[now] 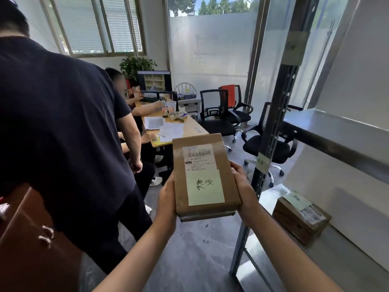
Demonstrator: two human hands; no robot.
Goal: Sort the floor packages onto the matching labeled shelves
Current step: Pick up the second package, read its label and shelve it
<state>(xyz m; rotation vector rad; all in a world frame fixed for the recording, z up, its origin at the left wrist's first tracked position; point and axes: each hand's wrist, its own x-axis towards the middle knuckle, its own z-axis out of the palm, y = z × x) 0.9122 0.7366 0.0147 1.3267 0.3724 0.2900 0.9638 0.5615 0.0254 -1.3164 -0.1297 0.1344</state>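
Package [227, 163] is at frame centre, held up off the floor between both hands. Left hand [167, 199] grips its left edge, right hand [245, 192] its right edge. Thumbs lie along the sides; the fingers wrap underneath, mostly hidden. Its long axis runs away from the camera, with the green handwritten note [205, 187] facing up. The shelf rack lies right of the package, so the right hand is nearer it. The rack upright [271, 133] stands just beside the right hand, between the package and the shelves. The lower shelf [271, 197] carries a second package [299, 220] with its own note, and the upper shelf [336, 127] is at right-middle. The matching label can't be read, so the target shelf is unclear. A person in a dark shirt [63, 123] fills the left and crowds that side. Surface [195, 127] and office chairs [267, 146] are behind.
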